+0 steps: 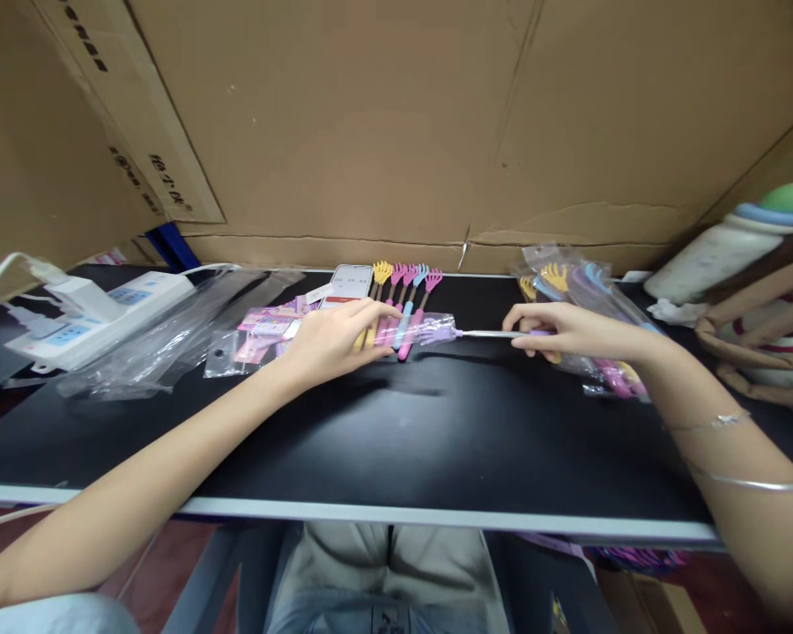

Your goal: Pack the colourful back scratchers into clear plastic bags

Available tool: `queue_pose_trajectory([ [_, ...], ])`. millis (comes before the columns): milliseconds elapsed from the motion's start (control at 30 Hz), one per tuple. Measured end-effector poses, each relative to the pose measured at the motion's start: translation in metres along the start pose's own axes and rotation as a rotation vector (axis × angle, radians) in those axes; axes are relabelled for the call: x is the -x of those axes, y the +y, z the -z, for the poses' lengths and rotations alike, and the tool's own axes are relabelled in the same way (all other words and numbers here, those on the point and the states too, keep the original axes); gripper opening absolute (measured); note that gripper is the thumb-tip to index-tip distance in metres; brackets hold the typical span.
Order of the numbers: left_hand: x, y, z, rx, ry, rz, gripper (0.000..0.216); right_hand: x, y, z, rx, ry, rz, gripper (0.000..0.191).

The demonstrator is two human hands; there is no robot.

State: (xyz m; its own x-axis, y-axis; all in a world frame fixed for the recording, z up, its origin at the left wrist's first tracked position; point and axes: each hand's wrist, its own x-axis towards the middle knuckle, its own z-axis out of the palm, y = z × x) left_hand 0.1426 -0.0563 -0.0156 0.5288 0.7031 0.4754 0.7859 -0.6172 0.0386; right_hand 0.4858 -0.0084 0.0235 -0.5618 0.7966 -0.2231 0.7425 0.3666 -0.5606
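At three o'clock the right hand (572, 329) hides most of the purple handle (540, 333); pink cards (269, 326) at nine o'clock carry print too small to read.

Lilac and silver on the scratcher (459, 334) mid-dial, and at twelve o'clock a row of scratchers (410, 304) flashes yellow, pink and blue against black tabletop (436, 440)! Nine o'clock, white power strip (99, 336), blue panels (70, 334); between two and three, white bottle (717, 257) topped blue and green.

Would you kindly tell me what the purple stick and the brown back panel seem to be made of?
Purple stick: silvery shine suggests a polished metal shaft; the head, evenly coloured, may be plastic. Brown back panel: matte cardboard, probably, from its creases and tear.
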Motion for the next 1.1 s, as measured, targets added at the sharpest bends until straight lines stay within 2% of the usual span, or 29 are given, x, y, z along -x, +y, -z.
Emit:
queue_pose_trajectory([
  [300,-0.001,0.002,0.002,-0.025,-0.047,0.025,0.04,0.002,-0.003,0.002,-0.06,-0.059,0.017,0.04],
  [433,0.0,0.004,0.002,-0.023,-0.055,0.025,0.039,0.001,-0.005,-0.001,-0.033,-0.058,0.01,0.04],
  [600,0.0,0.006,0.0,0.0,-0.069,-0.002,0.039,-0.001,-0.008,-0.006,-0.001,-0.063,0.071,0.039],
  [900,0.002,0.007,-0.002,0.04,-0.097,0.001,0.037,-0.01,-0.011,-0.018,0.035,0.001,0.15,0.04],
  [1100,0.001,0.007,-0.002,0.063,-0.099,0.003,0.036,-0.011,-0.014,-0.021,0.023,-0.032,0.156,0.038],
])
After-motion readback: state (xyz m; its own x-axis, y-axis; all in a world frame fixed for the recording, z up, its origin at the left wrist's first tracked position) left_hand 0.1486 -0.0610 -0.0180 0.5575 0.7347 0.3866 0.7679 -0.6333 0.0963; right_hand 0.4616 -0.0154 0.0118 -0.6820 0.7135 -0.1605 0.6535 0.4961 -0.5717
